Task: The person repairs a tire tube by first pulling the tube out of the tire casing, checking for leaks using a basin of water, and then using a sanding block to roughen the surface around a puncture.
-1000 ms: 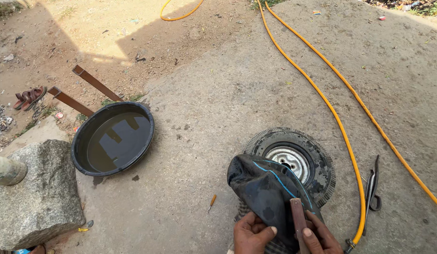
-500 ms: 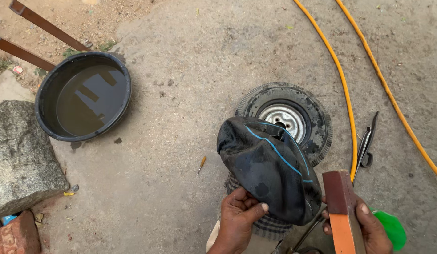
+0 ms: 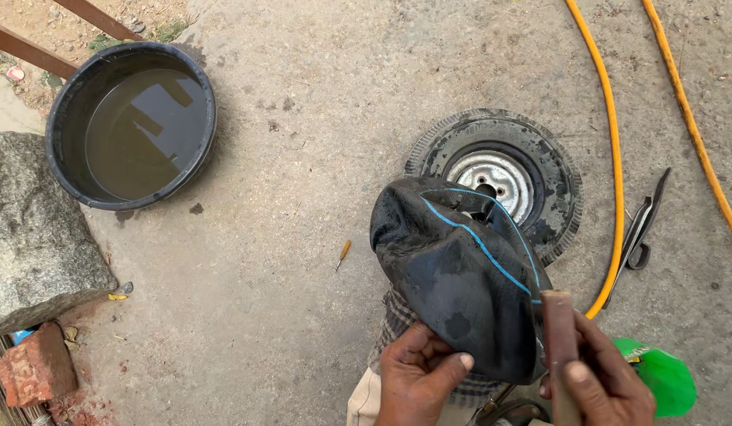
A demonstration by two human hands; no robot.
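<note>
Concrete ground, left hand [image 3: 417, 375] fingers pinching inner tube [image 3: 461, 276], right hand [image 3: 606, 379] clamped on upright brown block [image 3: 559, 347]

Bare hands [image 3: 417, 379], checked cloth, beige trousers

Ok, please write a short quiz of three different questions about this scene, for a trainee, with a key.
1. True or false: the black basin near the rock holds water.
2. Which hand holds the brown flat strip? A. left hand B. right hand C. neither
3. Fill in: the limp black inner tube has a thin ____ line along it.

Key:
1. True; murky water fills it.
2. B; the right hand holds the strip against the tube, while the left hand holds the lower edge of the tube.
3. Blue. The small wheel lies flat on the ground behind the tube.
</note>
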